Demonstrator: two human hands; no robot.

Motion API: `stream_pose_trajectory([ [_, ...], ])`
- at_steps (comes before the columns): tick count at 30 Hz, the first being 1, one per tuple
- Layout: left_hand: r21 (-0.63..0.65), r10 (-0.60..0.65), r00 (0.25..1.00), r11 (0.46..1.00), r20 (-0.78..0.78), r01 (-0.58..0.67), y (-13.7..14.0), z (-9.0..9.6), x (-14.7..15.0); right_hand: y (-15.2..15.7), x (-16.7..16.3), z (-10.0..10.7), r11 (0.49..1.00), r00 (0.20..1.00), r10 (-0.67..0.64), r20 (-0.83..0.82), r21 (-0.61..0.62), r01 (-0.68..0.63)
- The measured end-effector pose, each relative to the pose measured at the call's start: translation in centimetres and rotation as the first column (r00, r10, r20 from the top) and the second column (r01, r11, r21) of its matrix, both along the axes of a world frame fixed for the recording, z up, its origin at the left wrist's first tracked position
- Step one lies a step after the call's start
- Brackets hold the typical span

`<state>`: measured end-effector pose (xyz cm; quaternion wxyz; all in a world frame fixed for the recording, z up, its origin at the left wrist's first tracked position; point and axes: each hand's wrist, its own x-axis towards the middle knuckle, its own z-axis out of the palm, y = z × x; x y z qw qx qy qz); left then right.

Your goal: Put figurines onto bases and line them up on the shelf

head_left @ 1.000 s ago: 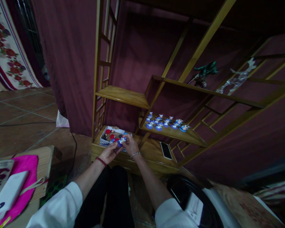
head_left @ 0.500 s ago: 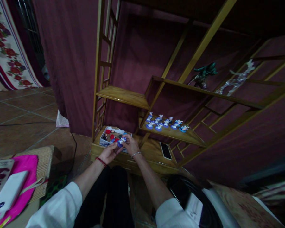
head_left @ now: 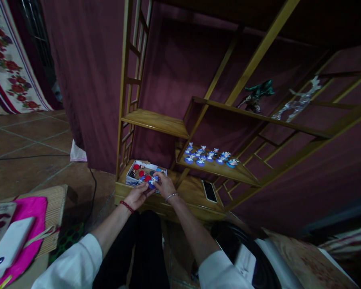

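Between my two hands is a small blue-and-white figurine [head_left: 153, 182] on a round base, in front of the open box. My left hand [head_left: 137, 195], with a red bead bracelet at the wrist, grips it from the lower left. The fingers of my right hand [head_left: 165, 186] close on its right side; a silver bangle circles that wrist. Just behind them, the white cardboard box [head_left: 132, 181] holds several figurines with red and dark round bases. Several similar blue-and-white figurines [head_left: 201, 161] stand in rows on the wooden shelf [head_left: 243, 175] to the right.
A phone [head_left: 209, 190] lies on the lower board. Green [head_left: 260, 94] and clear [head_left: 301, 100] statuettes occupy the upper shelf. At left, a white power bank [head_left: 10, 243] rests on a pink sheet. A black round seat [head_left: 228, 237] is at lower right.
The figurine is turned slightly and has shifted a little down and left in my hands. Both hands keep hold of it; the shelf figurines have not moved.
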<state>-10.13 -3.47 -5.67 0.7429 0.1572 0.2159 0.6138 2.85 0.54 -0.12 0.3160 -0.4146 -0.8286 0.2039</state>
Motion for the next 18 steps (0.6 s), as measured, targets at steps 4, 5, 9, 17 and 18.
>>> stream_pose_trajectory([
  [4, -0.018, 0.016, 1.000, 1.000, -0.020, -0.017, -0.23, -0.24, 0.11, -0.27, -0.07, 0.09, 0.999, 0.997, 0.014, 0.070, 0.035, -0.017],
  [5, -0.025, 0.021, 0.999, 0.999, -0.029, -0.022, -0.25, -0.29, 0.13, -0.34, -0.09, 0.12, 0.999, 0.997, 0.014, 0.082, 0.038, -0.017],
  [9, -0.050, 0.036, 0.998, 0.998, -0.056, -0.039, -0.22, -0.38, 0.20, -0.50, -0.07, -0.01, 1.000, 0.996, 0.007, 0.091, 0.022, -0.009],
  [17, -0.021, 0.022, 0.996, 0.999, -0.089, -0.024, -0.49, -0.34, 0.20, -0.44, 0.07, -0.74, 1.000, 0.993, 0.014, 0.117, 0.017, -0.016],
  [18, -0.019, 0.023, 0.996, 0.999, -0.091, -0.025, -0.51, -0.39, 0.20, -0.47, 0.04, -0.75, 1.000, 0.992, 0.014, 0.126, 0.020, -0.016],
])
